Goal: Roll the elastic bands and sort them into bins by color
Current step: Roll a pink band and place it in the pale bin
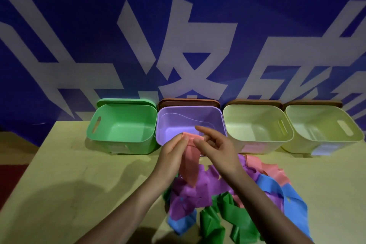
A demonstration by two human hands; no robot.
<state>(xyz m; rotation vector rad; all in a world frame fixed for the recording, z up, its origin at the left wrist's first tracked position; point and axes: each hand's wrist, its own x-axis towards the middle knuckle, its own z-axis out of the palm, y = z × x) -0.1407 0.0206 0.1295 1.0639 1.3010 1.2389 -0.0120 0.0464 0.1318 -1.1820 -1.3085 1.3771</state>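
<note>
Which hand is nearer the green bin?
Left. The left hand pinches the pink band just right of the green bin, in front of the purple bin. The right hand holds the band's other side, farther right.

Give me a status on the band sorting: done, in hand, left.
Done: nothing visible. The green bin, purple bin and two cream bins show no bands inside.
In hand: the left hand and right hand pinch the top of a pink band, just starting its roll, with the tail hanging loose.
Left: the pile of purple, green, blue and pink bands on the table.
</note>
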